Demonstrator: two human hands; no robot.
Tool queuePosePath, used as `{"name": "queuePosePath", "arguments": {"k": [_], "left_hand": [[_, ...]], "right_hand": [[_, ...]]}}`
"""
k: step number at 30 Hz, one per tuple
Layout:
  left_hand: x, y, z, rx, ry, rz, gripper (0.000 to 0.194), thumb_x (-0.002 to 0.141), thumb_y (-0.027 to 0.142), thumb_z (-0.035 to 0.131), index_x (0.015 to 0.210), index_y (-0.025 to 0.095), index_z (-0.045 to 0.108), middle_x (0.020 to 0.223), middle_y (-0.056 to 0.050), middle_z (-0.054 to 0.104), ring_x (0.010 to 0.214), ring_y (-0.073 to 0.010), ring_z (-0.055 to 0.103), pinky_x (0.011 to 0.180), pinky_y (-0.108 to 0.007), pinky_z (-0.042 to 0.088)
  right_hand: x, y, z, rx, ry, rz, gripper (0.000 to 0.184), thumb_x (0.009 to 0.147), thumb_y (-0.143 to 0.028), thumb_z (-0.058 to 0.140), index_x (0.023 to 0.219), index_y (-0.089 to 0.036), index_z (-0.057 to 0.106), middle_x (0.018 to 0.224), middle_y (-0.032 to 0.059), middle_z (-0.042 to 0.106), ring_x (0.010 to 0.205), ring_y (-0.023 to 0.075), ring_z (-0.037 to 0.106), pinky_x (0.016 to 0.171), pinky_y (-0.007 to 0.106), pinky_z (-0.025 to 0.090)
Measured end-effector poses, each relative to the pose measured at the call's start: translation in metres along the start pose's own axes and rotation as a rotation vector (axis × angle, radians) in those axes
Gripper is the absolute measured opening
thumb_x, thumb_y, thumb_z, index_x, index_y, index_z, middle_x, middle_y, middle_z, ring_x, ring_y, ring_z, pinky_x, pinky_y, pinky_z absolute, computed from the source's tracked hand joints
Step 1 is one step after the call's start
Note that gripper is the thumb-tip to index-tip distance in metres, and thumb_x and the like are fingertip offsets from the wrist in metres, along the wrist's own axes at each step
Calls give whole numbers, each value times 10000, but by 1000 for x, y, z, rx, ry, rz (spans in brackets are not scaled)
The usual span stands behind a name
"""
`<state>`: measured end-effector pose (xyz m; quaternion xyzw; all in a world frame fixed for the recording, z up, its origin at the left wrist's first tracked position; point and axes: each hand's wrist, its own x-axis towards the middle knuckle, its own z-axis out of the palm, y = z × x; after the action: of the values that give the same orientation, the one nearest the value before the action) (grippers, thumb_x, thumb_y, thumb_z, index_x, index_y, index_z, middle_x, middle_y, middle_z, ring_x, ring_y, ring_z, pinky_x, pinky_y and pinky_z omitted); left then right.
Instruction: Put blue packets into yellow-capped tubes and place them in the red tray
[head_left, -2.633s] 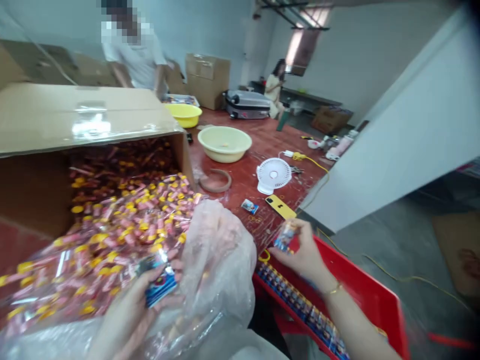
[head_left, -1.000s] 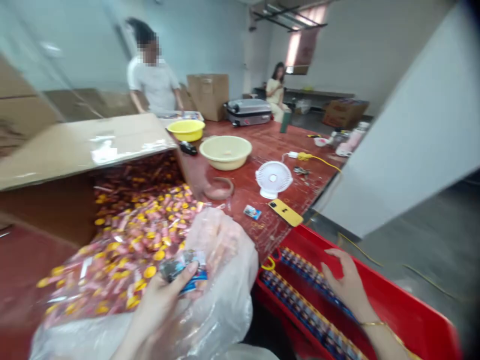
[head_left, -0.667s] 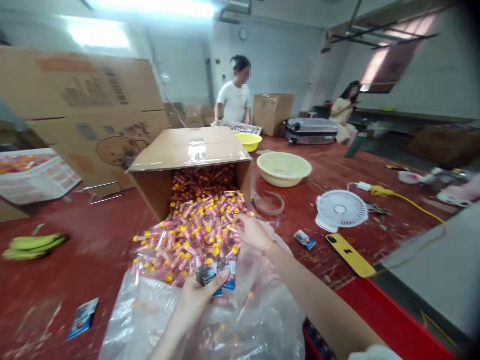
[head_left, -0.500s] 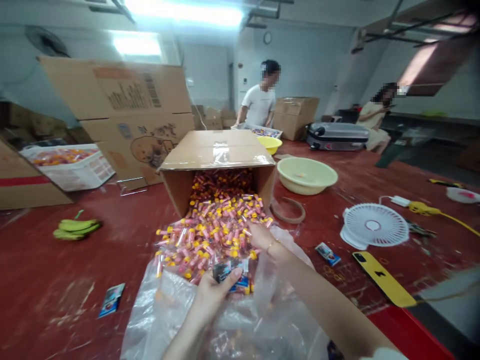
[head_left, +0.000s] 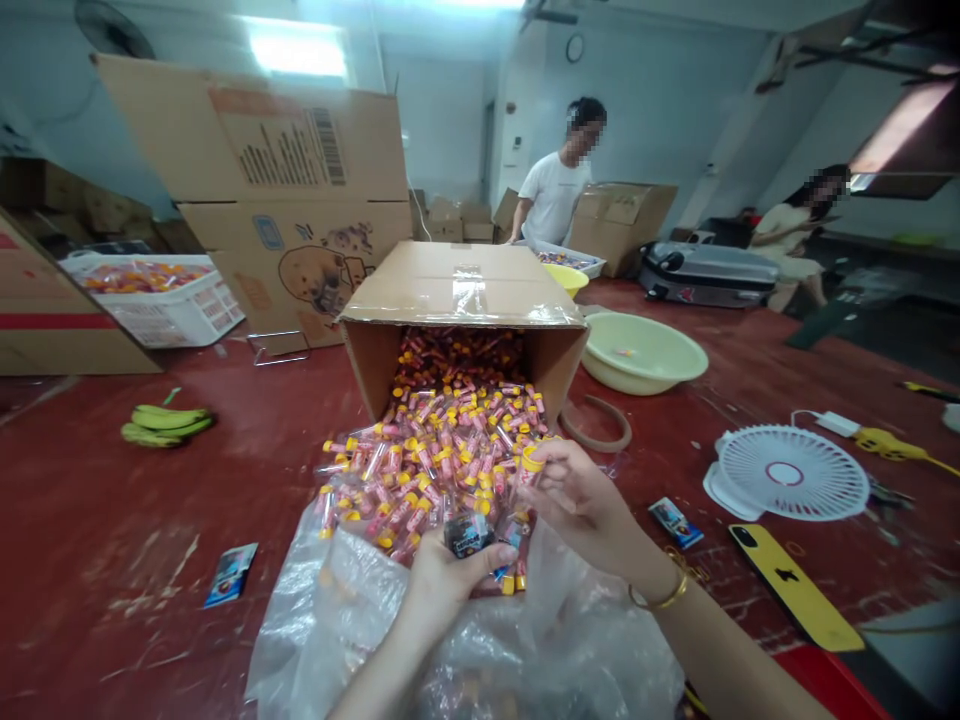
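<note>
A clear tube with a yellow cap (head_left: 527, 475) stands nearly upright, its long axis leaning slightly so the cap points up and a little right while the pink lower end drops toward the near left. Just left of it and nearer, the dark-and-blue packets (head_left: 468, 537) are fanned side by side, printed faces turned toward the near side; the lettering on the black one slopes gently upward to the right.

The tube is at the left edge of the right hand (head_left: 585, 505), gripped by its bent fingertips and thumb. The packets are pinched in the left hand (head_left: 448, 582), whose thumb lies across their front, pointing right; its other fingers are hidden behind them. The two hands are close together above the near edge of the tube pile (head_left: 442, 455), which spills from a cardboard carton (head_left: 465, 282) lying open toward the near side.

The left forearm rises from the near edge, slanting right. The right forearm, with a gold bracelet (head_left: 670, 592) at the wrist, reaches in from the near right, palm facing left. Both pass over a crumpled plastic bag (head_left: 480, 655) on the red desk (head_left: 142, 540).
</note>
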<state>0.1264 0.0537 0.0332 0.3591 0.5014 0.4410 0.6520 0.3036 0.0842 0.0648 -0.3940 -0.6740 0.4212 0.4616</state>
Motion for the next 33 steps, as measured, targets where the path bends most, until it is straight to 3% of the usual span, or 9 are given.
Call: {"name": "queuePosePath", "arguments": {"k": [5,10,15,17,19,21,25,33], "left_hand": [[1,0,-1,-9,-42,-1,367,481,371,876,603,139,619,555,21,578,521,-139,551,546,-297,561],[2,-5,-1,4,-61,-47,381,498,398,872,588,132,615,526,5,603,509,-138,572,539,-266,540],[-4,-1,7,-188,-167,-157,401,624,415,811,847,96,715,771,-108,719,620,-172,632,567,-274,544],[-4,2,11,-291,-171,-189,401,640,379,809,910,99,712,817,-116,723,638,-175,639,564,-274,546],[-3,4,16,-352,-165,-210,394,647,344,810,938,99,708,821,-117,724,625,-166,638,557,-262,540],[-1,5,19,-374,-162,-207,382,656,338,805,934,94,708,812,-119,725,615,-162,637,550,-251,531],[0,5,21,-303,-190,-171,352,662,351,801,872,83,714,758,-114,722,622,-159,646,555,-218,508],[-4,-1,19,-233,-214,-127,358,609,346,836,845,103,720,746,-83,714,686,-170,642,684,-255,509]], "right_hand": [[2,3,3,253,-112,97,266,847,-346,628,991,-254,424,786,-22,529,726,135,557,647,274,475],[0,3,2,262,-58,121,264,827,-337,656,951,-244,442,811,-9,555,751,135,566,674,280,479],[-5,10,2,322,-129,228,256,833,-385,632,933,-239,447,786,-13,565,696,126,563,632,267,476],[-13,11,8,255,-178,182,378,759,-400,707,990,-240,455,872,5,561,778,146,566,682,280,487],[-23,12,16,131,-204,112,662,595,-347,835,1096,-249,414,978,24,543,886,185,561,759,305,493],[-33,12,25,-6,-142,79,799,532,-252,857,1155,-253,357,1044,42,515,941,208,553,809,329,490],[-42,13,34,-96,40,89,621,644,-143,698,1138,-240,335,1071,61,475,980,215,548,821,347,491],[-46,16,34,-51,92,36,650,616,-59,633,1143,-241,300,1015,37,456,946,192,555,809,317,486]]}}
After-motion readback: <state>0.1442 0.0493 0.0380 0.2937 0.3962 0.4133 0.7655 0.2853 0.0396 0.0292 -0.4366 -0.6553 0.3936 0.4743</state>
